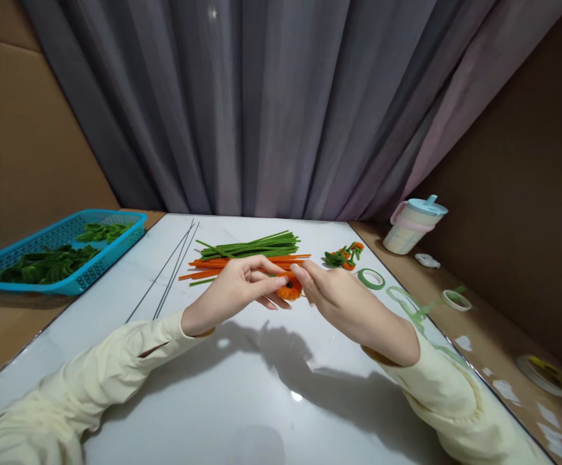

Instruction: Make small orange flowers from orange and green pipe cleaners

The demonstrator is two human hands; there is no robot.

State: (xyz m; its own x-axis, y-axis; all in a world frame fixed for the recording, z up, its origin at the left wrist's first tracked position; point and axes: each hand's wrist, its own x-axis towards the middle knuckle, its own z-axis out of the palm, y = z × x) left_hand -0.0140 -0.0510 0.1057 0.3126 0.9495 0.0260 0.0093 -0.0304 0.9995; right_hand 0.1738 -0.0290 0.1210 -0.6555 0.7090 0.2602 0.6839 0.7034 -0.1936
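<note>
My left hand (235,284) and right hand (339,297) meet over the middle of the white table (242,400), both in pale yellow sleeves. I can read no writing or brand on anything here; the cup and tape rolls are too small to show any. The left hand's fingers are curled, thumb and fingertips pinched on the orange pipe-cleaner coil (289,290) from its left side. The right hand's fingers are drawn together too, its fingertips touching the same coil from the right. The coil sits just above the tabletop between the two hands, right in front of the pile of stems.

Going from the left: a blue plastic basket (116,240) sits at the table's far left edge, holding green curled pieces (43,263). Next come thin dark wires (169,274) lying diagonally on the table. Behind my hands lies a bundle of green pipe cleaners (256,245) with orange pipe cleaners (213,265) just beside it, nearer me. To the right is a small cluster of finished orange-and-green pieces (343,256), then a green tape roll (371,278). Farther right, off the white surface on the brown ledge, stand a pastel lidded cup (413,226) and a white tape roll (456,299).

A grey curtain (271,103) hangs behind the table, with brown cardboard walls on either side.
</note>
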